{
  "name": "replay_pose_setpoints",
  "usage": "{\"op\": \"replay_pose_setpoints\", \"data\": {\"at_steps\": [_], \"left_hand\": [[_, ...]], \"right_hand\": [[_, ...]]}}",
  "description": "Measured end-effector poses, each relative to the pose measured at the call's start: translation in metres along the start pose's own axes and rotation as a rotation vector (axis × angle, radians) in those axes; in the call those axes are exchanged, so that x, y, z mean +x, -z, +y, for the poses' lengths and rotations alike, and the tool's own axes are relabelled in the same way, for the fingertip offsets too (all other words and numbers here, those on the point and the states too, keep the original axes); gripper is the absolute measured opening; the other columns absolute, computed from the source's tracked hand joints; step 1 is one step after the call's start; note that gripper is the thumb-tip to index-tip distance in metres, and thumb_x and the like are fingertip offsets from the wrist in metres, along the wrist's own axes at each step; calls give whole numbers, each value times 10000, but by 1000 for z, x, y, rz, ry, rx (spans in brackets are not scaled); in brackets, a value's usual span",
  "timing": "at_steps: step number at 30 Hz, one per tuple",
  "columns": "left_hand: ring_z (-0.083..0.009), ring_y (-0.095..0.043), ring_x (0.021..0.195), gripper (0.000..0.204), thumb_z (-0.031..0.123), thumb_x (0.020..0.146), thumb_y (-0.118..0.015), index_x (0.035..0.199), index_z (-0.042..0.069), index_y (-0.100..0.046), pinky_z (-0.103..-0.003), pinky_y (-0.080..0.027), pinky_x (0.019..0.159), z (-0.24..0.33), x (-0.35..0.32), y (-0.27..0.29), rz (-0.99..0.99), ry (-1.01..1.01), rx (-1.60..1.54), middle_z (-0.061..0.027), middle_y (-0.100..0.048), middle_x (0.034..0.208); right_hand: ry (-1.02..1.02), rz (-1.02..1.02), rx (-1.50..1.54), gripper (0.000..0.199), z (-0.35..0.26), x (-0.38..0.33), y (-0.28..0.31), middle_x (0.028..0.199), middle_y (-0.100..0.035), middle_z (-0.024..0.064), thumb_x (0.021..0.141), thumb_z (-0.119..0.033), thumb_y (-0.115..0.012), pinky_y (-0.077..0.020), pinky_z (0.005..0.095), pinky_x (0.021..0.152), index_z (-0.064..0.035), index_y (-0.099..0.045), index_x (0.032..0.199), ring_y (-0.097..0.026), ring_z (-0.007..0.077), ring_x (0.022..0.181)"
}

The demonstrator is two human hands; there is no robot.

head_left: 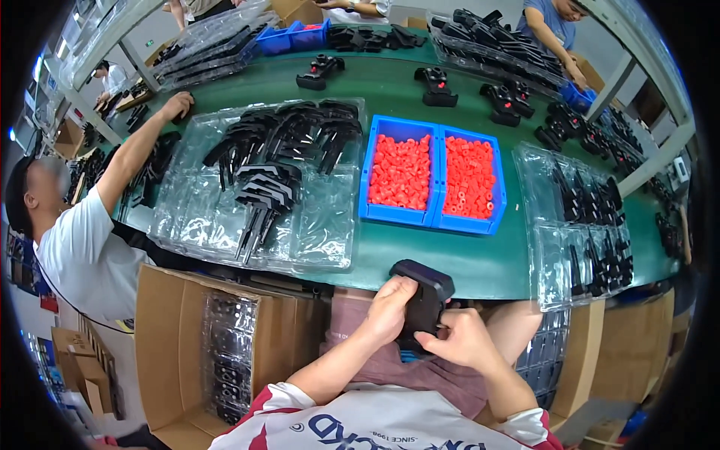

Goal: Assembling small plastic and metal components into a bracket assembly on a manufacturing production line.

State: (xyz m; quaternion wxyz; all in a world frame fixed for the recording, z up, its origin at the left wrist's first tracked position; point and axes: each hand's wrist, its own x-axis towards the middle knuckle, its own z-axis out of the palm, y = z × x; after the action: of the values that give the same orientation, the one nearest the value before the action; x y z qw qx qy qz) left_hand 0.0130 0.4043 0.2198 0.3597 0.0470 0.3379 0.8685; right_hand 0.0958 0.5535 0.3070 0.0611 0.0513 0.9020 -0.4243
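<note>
Gripping one black plastic housing (421, 300), left hand (388, 309) and right hand (459, 337) clamp it mid-assembly; red caps (435, 176) and black parts (277, 154) remain plentiful.

The person wears a white short-sleeved shirt (375, 424) with red trim at the shoulders and dark blue lettering across the chest, over dusty mauve shorts (420, 371). Both forearms and both hands are bare, with no gloves.
</note>
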Motion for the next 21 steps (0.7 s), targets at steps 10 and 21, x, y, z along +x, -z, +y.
{"op": "replay_pose_setpoints", "data": {"at_steps": [10,21], "left_hand": [[-252,-638,1064,614,-108,843,-622,1400,18,-395,-352,-508,941,10,-18,-14,-266,19,227,-194,-623,1217],[-205,-656,959,555,-90,845,-650,1344,23,-434,-278,-543,825,21,-1,-8,82,-280,223,-162,-642,1148]], "right_hand": [[-144,-201,377,170,23,-2,40,579,-599,36,745,-140,-765,-368,214,480,9,-686,749,-491,100,496],[-41,346,748,344,-21,34,22,666,-596,-14,760,-68,-751,-353,177,535,17,-686,1087,-483,43,567]]}}
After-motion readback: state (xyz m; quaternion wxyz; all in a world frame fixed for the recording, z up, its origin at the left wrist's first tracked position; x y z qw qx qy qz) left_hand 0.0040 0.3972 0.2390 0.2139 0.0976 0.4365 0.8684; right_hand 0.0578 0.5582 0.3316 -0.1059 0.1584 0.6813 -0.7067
